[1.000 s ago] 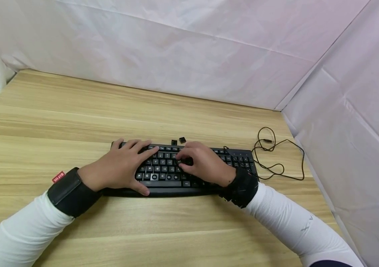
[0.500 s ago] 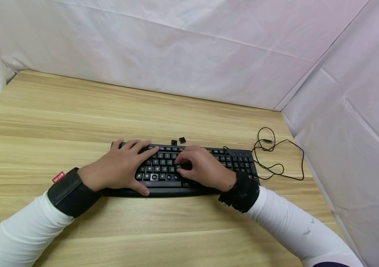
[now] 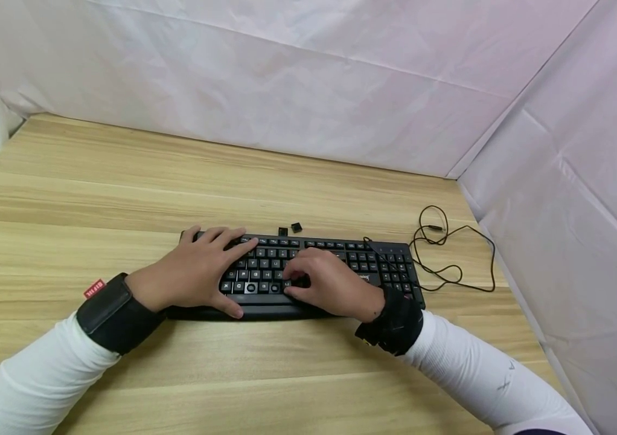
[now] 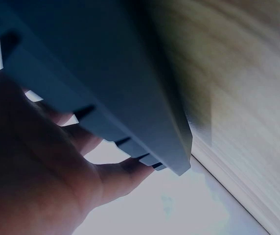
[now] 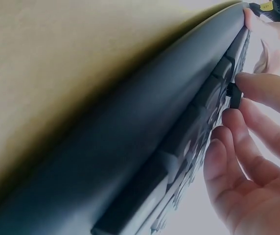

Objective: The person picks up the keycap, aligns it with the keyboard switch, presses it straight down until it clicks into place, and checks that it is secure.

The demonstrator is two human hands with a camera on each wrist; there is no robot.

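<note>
The left hand (image 3: 191,273) has not shifted: it lies flat, fingers straight, pressing the left end of the black keyboard (image 3: 341,249), thumb at its front edge. The right hand (image 3: 330,283) has drawn back toward the front row over the last second, and its curled fingers now pinch a small black keycap (image 5: 235,95) just off the keys; it looks like the cap is coming away. Two loose keycaps (image 3: 290,229) lie just behind the keyboard. The keyboard sits near the table's (image 3: 124,181) right front; its cable (image 3: 444,254) loops by the right edge. White sheeting (image 3: 314,78) walls the table.
</note>
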